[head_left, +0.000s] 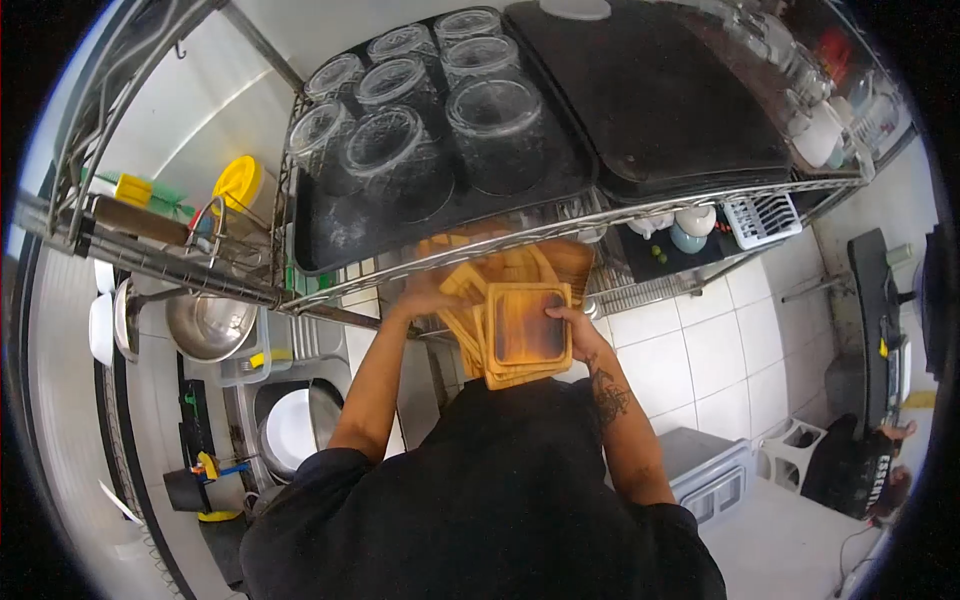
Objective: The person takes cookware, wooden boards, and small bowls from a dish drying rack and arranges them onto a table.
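My right hand (577, 328) grips the right edge of a stack of square wooden trays (527, 325), its thumb on the top one, which has a dark patch. More wooden pieces (458, 312) lean at the left of this stack, tilted. My left hand (425, 298) is at their upper left, touching or close to them; its fingers are partly blurred and I cannot make out its grip. Behind both hands, other wooden boards (570, 265) lie under the wire shelf's edge.
Above, the wire shelf (440, 258) bears a black tray (345, 232) of upturned glass jars (385, 140) and dark trays (660, 90). A sink with a white plate (290, 428) lies left. A grey bin (705, 470) stands right. Another person (850, 465) is at the far right.
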Demonstrator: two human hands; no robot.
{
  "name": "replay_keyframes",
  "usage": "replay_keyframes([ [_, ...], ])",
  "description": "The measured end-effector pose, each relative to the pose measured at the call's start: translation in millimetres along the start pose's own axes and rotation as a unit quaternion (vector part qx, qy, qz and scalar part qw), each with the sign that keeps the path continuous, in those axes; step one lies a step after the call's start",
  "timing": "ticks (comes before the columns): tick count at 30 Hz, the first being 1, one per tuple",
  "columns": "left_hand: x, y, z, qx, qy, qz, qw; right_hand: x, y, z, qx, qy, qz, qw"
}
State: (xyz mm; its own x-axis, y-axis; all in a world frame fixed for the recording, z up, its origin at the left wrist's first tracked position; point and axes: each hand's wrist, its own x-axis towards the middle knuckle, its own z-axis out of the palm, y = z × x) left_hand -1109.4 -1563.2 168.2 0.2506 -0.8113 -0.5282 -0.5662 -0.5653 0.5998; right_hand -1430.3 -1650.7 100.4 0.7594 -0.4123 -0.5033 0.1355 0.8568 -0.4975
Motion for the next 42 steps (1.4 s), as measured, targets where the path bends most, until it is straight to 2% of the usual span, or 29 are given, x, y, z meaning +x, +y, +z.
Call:
replay_keyframes([
  [2, 19.6, -18.4, 6.8, 0.047, 0.022, -0.008, 0.999, -1.6, 2.3, -5.1, 0.013, 0.006, -0.021, 1.0],
  [4, 23.3, -23.1, 6.4, 0.092, 0.047, -0.019, 0.994, 2.4, 11.7, -13.9, 0.083, -0.024, -0.038, 0.996],
  [6, 25.2, -26.3, 4.7, 0.117, 0.079, 0.019, 0.99, 0.2, 12.7, -20.6, 0.099, -0.015, -0.04, 0.994],
  [11, 51.2, -54.7, 10.0, 0.083, 0.041, 0.106, 0.99, -6.5, 14.0, -27.4, 0.133, 0.003, -0.042, 0.99],
  [15, 42.4, -41.2, 2.9, 0.026, 0.03, 0.18, 0.983, -9.7, 6.1, -27.3, 0.146, 0.008, -0.068, 0.987],
  [17, 34.1, -35.9, 3.5, 0.008, 0.028, 0.192, 0.981, -16.5, -13.3, -20.9, 0.092, 0.021, -0.066, 0.993],
  [18, 33.0, -28.7, 1.8, 0.03, 0.035, 0.14, 0.989, -15.3, -24.2, -14.5, 0.089, 0.019, -0.064, 0.994],
  [21, 35.5, -41.8, 10.0, 0.023, 0.045, 0.078, 0.996, -13.5, -54.5, 14.6, -0.157, 0.037, -0.167, 0.973],
  [22, 45.2, -52.8, 15.4, -0.004, 0.046, 0.076, 0.996, -6.4, -62.8, 24.6, -0.157, 0.035, -0.168, 0.973],
  [24, 53.3, -77.7, 31.3, 0.007, 0.045, 0.085, 0.995, 5.4, -76.1, 45.1, -0.386, 0.015, -0.167, 0.907],
  [25, 45.9, -74.1, 37.9, -0.077, 0.057, 0.094, 0.991, -0.8, -87.2, 71.5, -0.444, 0.055, -0.044, 0.893],
  [26, 36.6, -71.2, 46.3, -0.162, 0.069, 0.1, 0.979, 9.0, -78.6, 77.5, -0.445, 0.056, -0.047, 0.892],
  [27, 1.4, -34.3, 43.0, -0.224, 0.045, 0.083, 0.97, 22.4, -65.0, 78.1, -0.482, 0.075, -0.118, 0.865],
  [28, 3.1, -43.7, 49.4, -0.226, 0.05, 0.086, 0.969, 29.3, -57.5, 82.6, -0.515, 0.091, -0.188, 0.831],
  [29, 10.0, -57.8, 57.4, -0.446, 0.022, 0.1, 0.889, 30.5, -50.1, 83.2, -0.52, 0.086, -0.236, 0.817],
  [30, 11.3, -69.5, 63.2, -0.642, -0.006, 0.108, 0.759, 36.7, -45.5, 78.2, -0.523, 0.08, -0.236, 0.815],
  [32, -10.9, -66.8, 62.5, -0.648, -0.002, 0.105, 0.755, 52.3, -31.5, 61.0, -0.538, 0.028, -0.261, 0.801],
  [33, -12.6, -61.1, 68.2, -0.66, 0.001, 0.089, 0.746, 41.7, -36.6, 70.1, -0.535, 0.01, -0.217, 0.816],
  [34, -17.0, -51.0, 75.0, -0.673, 0.002, 0.074, 0.736, 40.1, -31.8, 68.7, -0.537, 0.009, -0.213, 0.816],
  [36, -27.2, -42.9, 96.2, -0.668, 0.001, 0.065, 0.741, 36.9, -23.7, 67.7, -0.603, 0.078, -0.271, 0.746],
  [37, -22.8, -52.1, 111.7, -0.657, 0.036, 0.027, 0.753, 35.0, -21.0, 69.9, -0.604, 0.077, -0.273, 0.745],
  [38, -17.0, -67.3, 128.6, -0.643, 0.069, -0.013, 0.763, 30.9, -14.7, 71.3, -0.633, 0.108, -0.29, 0.71],
  [39, -3.1, -95.6, 143.4, -0.666, 0.033, 0.038, 0.744, 27.3, -9.5, 72.5, -0.659, 0.14, -0.307, 0.672],
  [40, -7.6, -97.7, 143.7, -0.666, 0.03, 0.038, 0.745, 21.5, -3.3, 76.2, -0.659, 0.143, -0.306, 0.672],
  [42, -16.5, -97.3, 146.2, -0.66, 0.041, 0.02, 0.75, 8.5, 8.3, 79.2, -0.675, 0.201, -0.347, 0.619],
])
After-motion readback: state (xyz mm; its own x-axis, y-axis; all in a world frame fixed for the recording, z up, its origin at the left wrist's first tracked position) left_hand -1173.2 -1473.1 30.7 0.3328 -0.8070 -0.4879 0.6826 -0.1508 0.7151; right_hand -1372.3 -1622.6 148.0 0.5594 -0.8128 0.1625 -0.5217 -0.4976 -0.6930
